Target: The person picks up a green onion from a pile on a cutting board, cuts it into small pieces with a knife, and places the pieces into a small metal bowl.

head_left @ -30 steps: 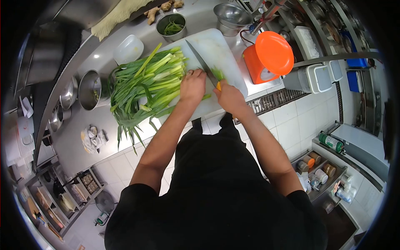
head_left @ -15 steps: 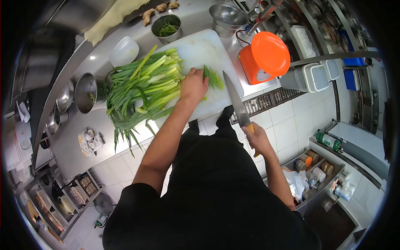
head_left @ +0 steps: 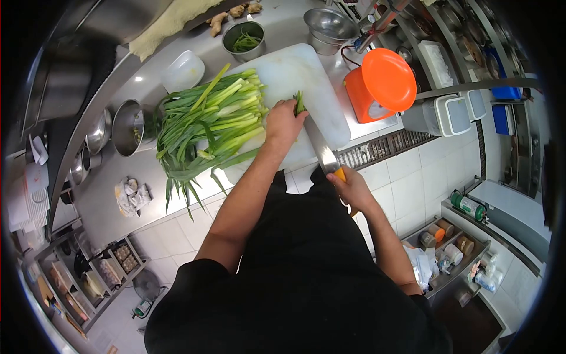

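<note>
A large heap of green onions [head_left: 218, 118] covers the left part of the white cutting board [head_left: 289, 65] and hangs over its near edge. My left hand [head_left: 284, 123] is closed on a small bunch of cut green pieces [head_left: 300, 102], which sticks out past its fingertips. My right hand [head_left: 349, 187] grips the yellow handle of a large knife [head_left: 321, 146]. The blade points up and left, its tip end close beside the fingers of my left hand. Green strips lie in a round metal container [head_left: 244, 41] beyond the board.
An orange scale [head_left: 383, 82] stands right of the board, with metal bowls [head_left: 330, 28] behind. Ginger [head_left: 218, 22] lies at the back. Left are a white dish [head_left: 183, 71], a metal pot [head_left: 128, 127] and a crumpled cloth [head_left: 132, 196]. A drain grate [head_left: 386, 148] runs along the floor.
The knife has moved left, toward my left hand. The cut greens that lay spread beside my left hand are now gathered in a narrow bunch at its fingers. The view has shifted slightly.
</note>
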`<action>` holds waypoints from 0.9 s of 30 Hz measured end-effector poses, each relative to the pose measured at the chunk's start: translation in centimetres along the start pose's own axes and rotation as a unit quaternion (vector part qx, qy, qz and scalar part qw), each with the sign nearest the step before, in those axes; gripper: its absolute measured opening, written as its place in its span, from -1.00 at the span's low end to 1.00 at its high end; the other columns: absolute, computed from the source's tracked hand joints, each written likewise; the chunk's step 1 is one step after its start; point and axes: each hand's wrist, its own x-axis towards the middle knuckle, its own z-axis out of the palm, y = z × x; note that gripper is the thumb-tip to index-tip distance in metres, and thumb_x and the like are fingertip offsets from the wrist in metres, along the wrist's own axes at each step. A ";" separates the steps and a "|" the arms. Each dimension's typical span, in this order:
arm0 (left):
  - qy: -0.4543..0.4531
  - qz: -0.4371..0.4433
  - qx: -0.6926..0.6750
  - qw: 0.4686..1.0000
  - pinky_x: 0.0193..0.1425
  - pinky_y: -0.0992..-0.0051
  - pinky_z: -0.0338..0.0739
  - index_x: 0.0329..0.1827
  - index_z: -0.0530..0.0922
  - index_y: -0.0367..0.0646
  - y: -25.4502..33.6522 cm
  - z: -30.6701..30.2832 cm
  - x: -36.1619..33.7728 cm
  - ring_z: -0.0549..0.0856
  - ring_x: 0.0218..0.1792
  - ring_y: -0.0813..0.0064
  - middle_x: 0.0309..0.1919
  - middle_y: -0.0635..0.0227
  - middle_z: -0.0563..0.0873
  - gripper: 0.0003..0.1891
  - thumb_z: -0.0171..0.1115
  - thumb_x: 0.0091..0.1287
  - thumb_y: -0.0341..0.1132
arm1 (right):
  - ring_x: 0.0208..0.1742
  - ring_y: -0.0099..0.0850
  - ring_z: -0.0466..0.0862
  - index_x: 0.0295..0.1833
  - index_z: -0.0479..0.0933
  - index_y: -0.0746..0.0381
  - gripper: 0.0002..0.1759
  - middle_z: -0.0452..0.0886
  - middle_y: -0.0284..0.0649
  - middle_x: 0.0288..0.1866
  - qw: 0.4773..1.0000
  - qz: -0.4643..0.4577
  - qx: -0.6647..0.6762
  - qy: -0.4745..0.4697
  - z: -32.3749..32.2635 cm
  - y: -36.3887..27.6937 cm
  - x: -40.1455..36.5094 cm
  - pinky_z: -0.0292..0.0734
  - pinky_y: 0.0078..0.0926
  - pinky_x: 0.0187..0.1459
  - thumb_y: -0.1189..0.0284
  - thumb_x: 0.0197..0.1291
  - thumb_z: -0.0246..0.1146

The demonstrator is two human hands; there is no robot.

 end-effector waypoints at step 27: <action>-0.049 0.098 0.049 0.993 0.00 0.20 0.74 0.22 0.74 -0.15 -0.2 -10.0 -4.5 0.83 -0.08 0.13 0.02 0.19 0.78 -0.65 0.46 0.41 -0.29 | -0.56 -0.23 0.64 -0.16 0.48 0.34 -0.53 0.64 -0.01 -0.46 0.984 -0.080 -0.080 0.137 -1.1 0.1 3.3 0.54 -0.21 -0.41 0.13 0.51 0.40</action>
